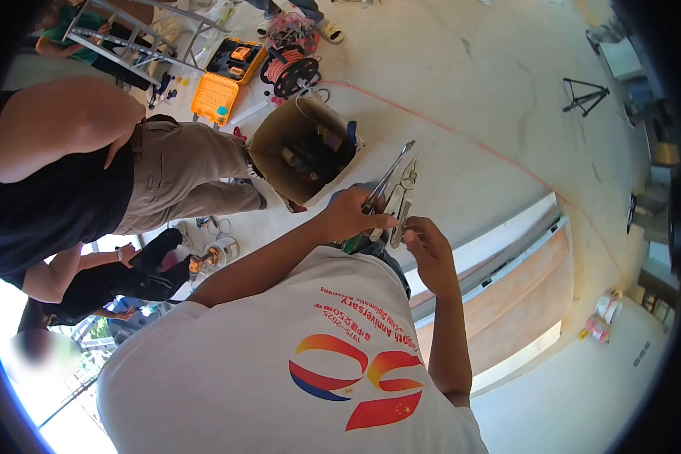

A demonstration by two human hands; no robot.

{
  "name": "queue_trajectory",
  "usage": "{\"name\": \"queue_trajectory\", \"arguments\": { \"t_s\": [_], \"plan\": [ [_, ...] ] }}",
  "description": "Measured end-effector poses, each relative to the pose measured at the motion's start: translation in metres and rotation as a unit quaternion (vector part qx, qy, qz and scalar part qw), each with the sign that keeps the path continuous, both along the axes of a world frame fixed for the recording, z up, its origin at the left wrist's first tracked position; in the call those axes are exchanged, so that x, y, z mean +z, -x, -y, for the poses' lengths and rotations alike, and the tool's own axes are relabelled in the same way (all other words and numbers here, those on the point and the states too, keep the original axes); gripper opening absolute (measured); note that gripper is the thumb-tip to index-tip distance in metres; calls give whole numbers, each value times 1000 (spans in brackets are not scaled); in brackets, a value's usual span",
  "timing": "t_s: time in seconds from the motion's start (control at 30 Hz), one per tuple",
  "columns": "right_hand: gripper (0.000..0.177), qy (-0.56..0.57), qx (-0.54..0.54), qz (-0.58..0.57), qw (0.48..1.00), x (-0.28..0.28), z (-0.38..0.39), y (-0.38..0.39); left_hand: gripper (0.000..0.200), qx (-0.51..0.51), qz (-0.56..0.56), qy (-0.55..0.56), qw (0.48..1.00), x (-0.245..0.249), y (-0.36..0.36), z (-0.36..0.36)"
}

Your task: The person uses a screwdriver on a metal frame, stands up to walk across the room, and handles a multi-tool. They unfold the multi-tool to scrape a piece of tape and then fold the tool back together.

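Fingers of my left hand (348,215) clamp the silver metal long-handled pliers (399,185). Right hand (426,246) pinches their lower end.

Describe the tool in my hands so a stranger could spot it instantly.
Follow the two bare arms from the white T-shirt up to the hands. The left hand grips a plier-like tool beside the open cardboard box; the right hand touches its near end. It is bare silver metal with long thin handles, unlike the orange case.

Concrete floor (461,91): toolcase (227,76), cable reel (290,70)
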State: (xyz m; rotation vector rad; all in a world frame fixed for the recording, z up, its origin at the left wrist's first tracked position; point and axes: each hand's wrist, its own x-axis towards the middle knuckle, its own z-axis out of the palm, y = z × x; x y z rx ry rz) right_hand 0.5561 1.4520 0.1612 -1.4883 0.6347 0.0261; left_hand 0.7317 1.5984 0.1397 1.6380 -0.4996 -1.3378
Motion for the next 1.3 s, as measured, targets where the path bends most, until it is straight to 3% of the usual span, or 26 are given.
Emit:
{"name": "queue_trajectory", "arguments": {
  "t_s": [0.07,0.17,0.33,0.43,0.57,0.8,0.9,1.03,1.17,1.23,1.27,1.3],
  "plan": [
    [33,-61,44,-6,997,-17,45,-46,32,21,-24,14,999,-11,-26,37],
    [32,-7,78,-14,997,-27,114,-126,32,73,-42,42,996,-26,-82,101],
    [26,-65,45,-79,994,-37,219,-234,24,111,-90,56,988,-43,-188,201],
    [24,-31,70,-91,993,-35,287,-316,22,215,-114,41,969,-43,-249,236],
    [24,-4,55,-123,991,-38,367,-382,26,355,-195,-13,914,-83,-314,238],
    [24,40,116,-221,967,-84,487,-531,46,590,-319,19,742,-183,-461,238],
    [22,61,180,-238,953,-101,530,-626,51,604,-322,21,729,-189,-534,258],
    [22,106,256,-284,918,-122,562,-732,40,631,-340,34,696,-242,-612,269],
    [22,140,330,-309,881,-114,558,-845,32,618,-305,-21,724,-291,-704,265],
    [22,149,344,-329,867,-110,555,-878,32,658,-289,-49,694,-327,-750,258],
    [22,167,360,-330,856,-113,548,-890,31,621,-257,-114,731,-381,-778,242],
    [22,185,377,-337,843,-111,543,-904,31,626,-239,-146,728,-408,-795,241]
  ]
}}
